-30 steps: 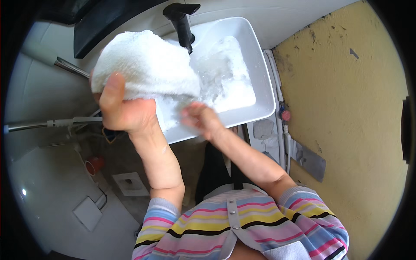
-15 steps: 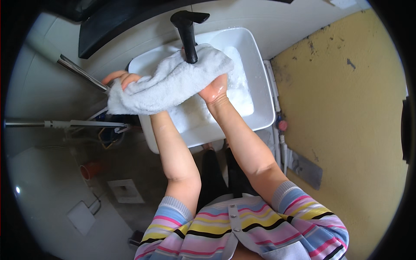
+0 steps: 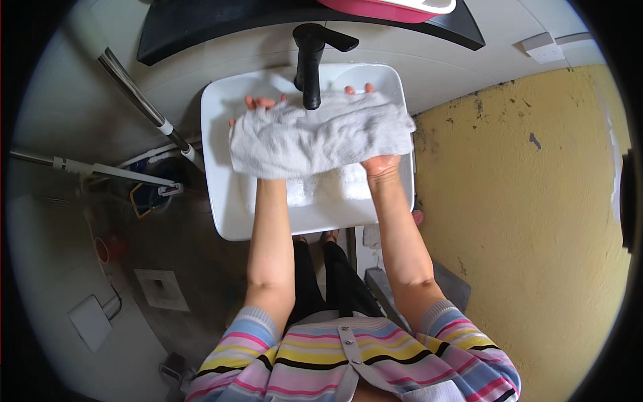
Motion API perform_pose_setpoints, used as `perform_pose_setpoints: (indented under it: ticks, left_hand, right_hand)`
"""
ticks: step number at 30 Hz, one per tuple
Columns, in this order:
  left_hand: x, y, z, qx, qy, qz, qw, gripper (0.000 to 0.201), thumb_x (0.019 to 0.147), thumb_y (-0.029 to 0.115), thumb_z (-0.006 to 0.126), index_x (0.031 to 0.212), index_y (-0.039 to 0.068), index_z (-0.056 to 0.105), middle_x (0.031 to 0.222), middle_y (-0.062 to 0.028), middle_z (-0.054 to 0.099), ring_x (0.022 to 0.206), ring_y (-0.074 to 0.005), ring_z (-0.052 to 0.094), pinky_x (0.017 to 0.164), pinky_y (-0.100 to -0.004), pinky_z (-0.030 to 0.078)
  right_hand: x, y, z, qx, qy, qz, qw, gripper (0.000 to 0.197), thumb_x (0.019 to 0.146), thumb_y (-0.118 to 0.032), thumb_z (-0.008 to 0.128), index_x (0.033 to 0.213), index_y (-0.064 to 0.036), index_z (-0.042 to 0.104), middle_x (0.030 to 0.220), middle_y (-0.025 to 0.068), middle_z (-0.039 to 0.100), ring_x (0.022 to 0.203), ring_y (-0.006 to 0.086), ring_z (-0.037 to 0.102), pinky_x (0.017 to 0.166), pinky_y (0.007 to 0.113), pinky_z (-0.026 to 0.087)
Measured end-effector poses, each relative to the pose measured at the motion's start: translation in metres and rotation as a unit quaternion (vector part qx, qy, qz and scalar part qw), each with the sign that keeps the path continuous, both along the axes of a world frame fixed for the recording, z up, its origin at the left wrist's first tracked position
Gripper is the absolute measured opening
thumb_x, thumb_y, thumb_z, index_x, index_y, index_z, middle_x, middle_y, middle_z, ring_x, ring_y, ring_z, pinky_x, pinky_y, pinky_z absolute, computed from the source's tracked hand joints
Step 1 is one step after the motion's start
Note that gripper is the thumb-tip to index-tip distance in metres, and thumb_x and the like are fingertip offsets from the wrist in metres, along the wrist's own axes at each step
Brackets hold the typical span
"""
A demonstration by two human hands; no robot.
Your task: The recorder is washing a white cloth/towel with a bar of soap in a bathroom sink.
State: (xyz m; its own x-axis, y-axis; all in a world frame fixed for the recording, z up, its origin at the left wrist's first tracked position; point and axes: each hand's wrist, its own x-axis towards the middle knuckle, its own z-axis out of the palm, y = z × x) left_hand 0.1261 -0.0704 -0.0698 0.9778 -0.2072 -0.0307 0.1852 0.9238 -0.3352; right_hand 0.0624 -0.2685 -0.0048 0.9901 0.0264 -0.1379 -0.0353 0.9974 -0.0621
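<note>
A wet white towel (image 3: 321,137) lies stretched sideways across both my hands, above a white washbasin (image 3: 224,208). My left hand (image 3: 261,103) is under its left part, fingertips curling up past the far edge. At the right end, my right hand (image 3: 382,165) holds it from below; the heel of the palm shows on the near side and two fingertips on the far side. The towel covers most of both hands. A black faucet (image 3: 311,74) reaches over the towel's far edge. Suds and water (image 3: 328,189) show in the basin below.
Behind the faucet runs a black shelf (image 3: 221,27) bearing a pink and white basin (image 3: 395,8). Metal poles (image 3: 130,87) lean at the left, near a reddish-brown pot (image 3: 110,249) on the floor. A yellow wall (image 3: 522,201) stands close on the right.
The towel has swung from a slant at the basin's left to nearly level over the basin. My left hand has moved right, over the basin. The view has shifted too, showing more shelf.
</note>
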Motion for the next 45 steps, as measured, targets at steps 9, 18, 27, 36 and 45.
perform_pose_setpoints:
  ticks: [9, 18, 27, 36, 45]
  left_hand:
    - [-0.036, -0.035, -0.013, 0.173, 0.118, -0.186, 0.96, 0.062, 0.093, 0.049, 0.052, 0.135, 0.005, 0.047, 0.138, -0.0147, 0.049, 0.13, -0.0316, 0.044, 0.111, -0.0492, 0.031]
    - [-0.037, -0.041, -0.003, 0.17, 0.125, -0.127, 0.969, 0.053, 0.092, 0.05, 0.053, 0.127, 0.01, 0.054, 0.123, -0.009, 0.058, 0.115, -0.0252, 0.055, 0.099, -0.0423, 0.044]
    - [-0.034, -0.047, 0.037, 0.535, 0.152, -0.124, 0.822, 0.044, 0.094, 0.05, 0.054, 0.109, 0.009, 0.059, 0.097, -0.0015, 0.058, 0.087, -0.0135, 0.058, 0.074, -0.0288, 0.049]
    - [-0.037, -0.027, 0.062, 0.549, 0.196, -0.138, 0.801, 0.037, 0.095, 0.035, 0.052, 0.115, 0.006, 0.06, 0.11, -0.0087, 0.065, 0.1, -0.0218, 0.064, 0.086, -0.0362, 0.052]
    - [-0.025, 0.056, 0.123, 0.231, -0.03, -0.103, 0.967, 0.045, 0.096, 0.044, 0.052, 0.122, 0.008, 0.059, 0.125, -0.0074, 0.06, 0.12, -0.0259, 0.054, 0.105, -0.0447, 0.041]
  right_hand:
    - [0.015, -0.014, -0.012, -0.025, -0.038, -0.045, 0.998, 0.053, 0.101, -0.043, 0.03, 0.142, -0.0106, 0.038, 0.147, 0.0183, 0.037, 0.136, 0.0374, 0.033, 0.116, 0.051, 0.022]
    - [-0.002, 0.026, -0.027, -0.538, 0.038, -0.04, 0.841, 0.062, 0.092, -0.045, 0.057, 0.141, -0.0104, 0.041, 0.14, 0.0203, 0.044, 0.127, 0.0326, 0.044, 0.104, 0.048, 0.039]
    - [-0.006, 0.094, -0.015, -0.867, 0.067, -0.146, 0.471, 0.037, 0.094, -0.03, 0.055, 0.118, -0.0026, 0.056, 0.119, 0.0244, 0.053, 0.111, 0.0425, 0.046, 0.093, 0.047, 0.04]
    - [0.043, 0.055, -0.046, -0.737, 0.193, 0.04, 0.647, 0.047, 0.1, -0.045, 0.041, 0.103, -0.0032, 0.061, 0.094, 0.0129, 0.066, 0.089, 0.0282, 0.062, 0.079, 0.041, 0.048]
    - [0.002, 0.04, -0.027, -0.237, 0.227, 0.175, 0.928, 0.075, 0.093, -0.061, 0.045, 0.143, -0.006, 0.039, 0.137, 0.0138, 0.049, 0.13, 0.0225, 0.044, 0.106, 0.038, 0.038]
